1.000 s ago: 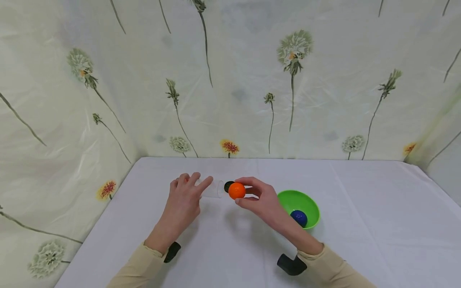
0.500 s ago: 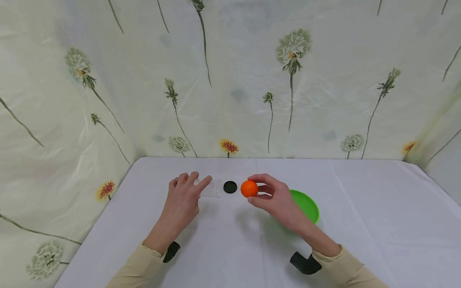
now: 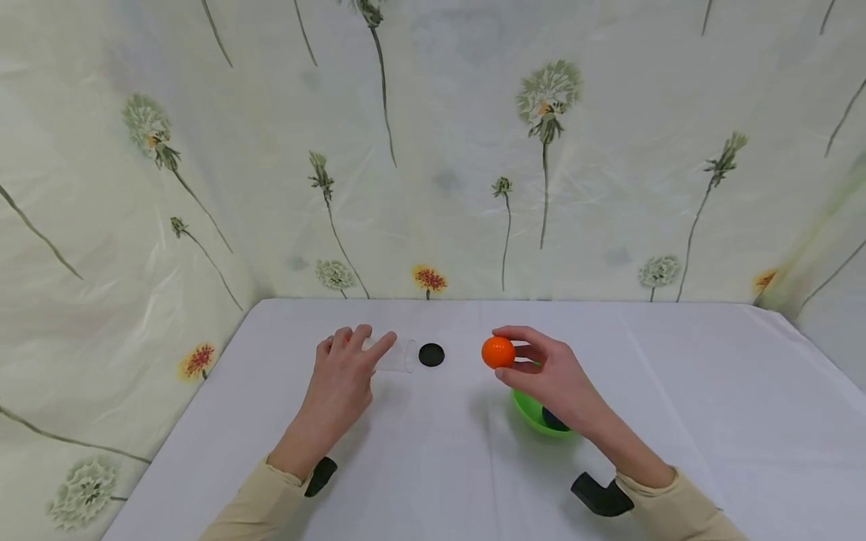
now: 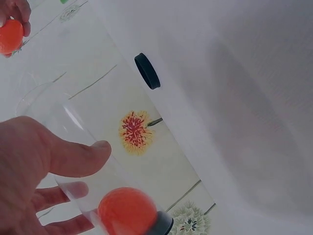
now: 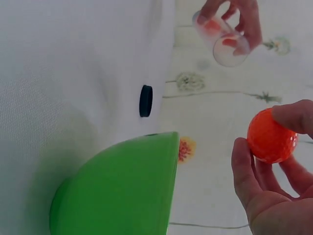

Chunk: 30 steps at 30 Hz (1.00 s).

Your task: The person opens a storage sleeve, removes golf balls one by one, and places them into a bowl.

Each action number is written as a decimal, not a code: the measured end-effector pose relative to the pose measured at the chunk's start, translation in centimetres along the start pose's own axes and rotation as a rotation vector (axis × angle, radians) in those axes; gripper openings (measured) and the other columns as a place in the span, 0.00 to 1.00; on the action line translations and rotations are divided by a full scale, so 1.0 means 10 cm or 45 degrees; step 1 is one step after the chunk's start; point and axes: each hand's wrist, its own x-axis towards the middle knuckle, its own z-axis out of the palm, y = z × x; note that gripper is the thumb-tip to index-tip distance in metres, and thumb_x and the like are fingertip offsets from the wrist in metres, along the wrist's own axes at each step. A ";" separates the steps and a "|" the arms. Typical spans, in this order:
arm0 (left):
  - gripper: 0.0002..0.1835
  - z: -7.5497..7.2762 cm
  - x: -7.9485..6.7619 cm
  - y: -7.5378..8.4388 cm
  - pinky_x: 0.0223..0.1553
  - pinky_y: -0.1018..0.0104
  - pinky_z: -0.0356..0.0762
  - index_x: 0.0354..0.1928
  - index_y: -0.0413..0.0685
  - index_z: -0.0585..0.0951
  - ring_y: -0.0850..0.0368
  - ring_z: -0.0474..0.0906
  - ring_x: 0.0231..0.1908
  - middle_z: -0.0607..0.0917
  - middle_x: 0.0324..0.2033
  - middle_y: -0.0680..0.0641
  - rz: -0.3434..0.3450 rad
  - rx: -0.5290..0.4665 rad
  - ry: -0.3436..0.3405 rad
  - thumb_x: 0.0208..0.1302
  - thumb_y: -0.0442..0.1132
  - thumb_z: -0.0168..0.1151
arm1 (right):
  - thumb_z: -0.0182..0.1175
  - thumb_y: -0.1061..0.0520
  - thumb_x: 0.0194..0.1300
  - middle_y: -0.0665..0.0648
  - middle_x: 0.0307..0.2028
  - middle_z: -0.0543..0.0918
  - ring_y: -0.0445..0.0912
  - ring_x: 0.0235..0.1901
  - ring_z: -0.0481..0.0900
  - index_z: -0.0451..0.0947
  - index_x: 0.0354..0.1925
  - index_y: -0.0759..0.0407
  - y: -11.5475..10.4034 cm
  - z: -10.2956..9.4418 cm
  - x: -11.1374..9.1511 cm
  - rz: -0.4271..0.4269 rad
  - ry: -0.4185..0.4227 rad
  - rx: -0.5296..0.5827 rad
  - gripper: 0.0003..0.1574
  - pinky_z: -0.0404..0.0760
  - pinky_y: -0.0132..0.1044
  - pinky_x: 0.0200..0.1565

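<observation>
My left hand grips a clear tube held sideways, its mouth towards the right. Inside it, at the far end, sits an orange ball, with a dark cap showing beside that ball. Between thumb and fingertips, my right hand pinches an orange golf ball, dimpled in the right wrist view. Below the right hand stands a green bowl with a dark blue ball in it; hand and forearm hide part of both.
A round black lid lies on the white cloth-covered table, between the two hands. Behind the table hangs a pale flower-print sheet. Black wrist camera mounts stick out under the sleeves.
My right hand has carried the orange golf ball rightwards, away from the tube's mouth, uncovering the black lid. The left hand and tube stay nearly still.
</observation>
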 end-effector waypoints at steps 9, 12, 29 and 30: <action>0.33 0.00 0.00 0.00 0.47 0.43 0.70 0.60 0.58 0.75 0.42 0.69 0.48 0.74 0.51 0.43 0.001 -0.004 -0.003 0.52 0.26 0.71 | 0.66 0.63 0.62 0.61 0.56 0.77 0.54 0.50 0.82 0.75 0.60 0.56 0.08 -0.21 -0.09 0.032 0.009 -0.036 0.28 0.81 0.36 0.46; 0.33 0.00 0.01 0.00 0.48 0.43 0.70 0.60 0.57 0.75 0.42 0.69 0.48 0.74 0.51 0.43 0.004 -0.002 -0.006 0.52 0.26 0.71 | 0.67 0.62 0.62 0.61 0.56 0.77 0.53 0.50 0.82 0.75 0.60 0.56 0.10 -0.28 -0.12 0.024 0.015 -0.070 0.28 0.80 0.34 0.47; 0.34 0.01 0.01 0.00 0.47 0.44 0.71 0.61 0.57 0.75 0.43 0.70 0.48 0.75 0.52 0.44 0.017 -0.007 -0.007 0.51 0.27 0.72 | 0.70 0.57 0.60 0.60 0.54 0.79 0.55 0.51 0.81 0.75 0.59 0.58 0.26 -0.42 -0.25 0.107 0.002 -0.273 0.29 0.81 0.33 0.44; 0.34 0.01 0.01 -0.01 0.47 0.44 0.71 0.61 0.57 0.75 0.43 0.70 0.48 0.75 0.52 0.44 0.015 -0.005 -0.009 0.51 0.27 0.72 | 0.70 0.57 0.60 0.60 0.54 0.79 0.55 0.51 0.80 0.75 0.58 0.58 0.27 -0.43 -0.25 0.108 -0.008 -0.278 0.29 0.81 0.33 0.44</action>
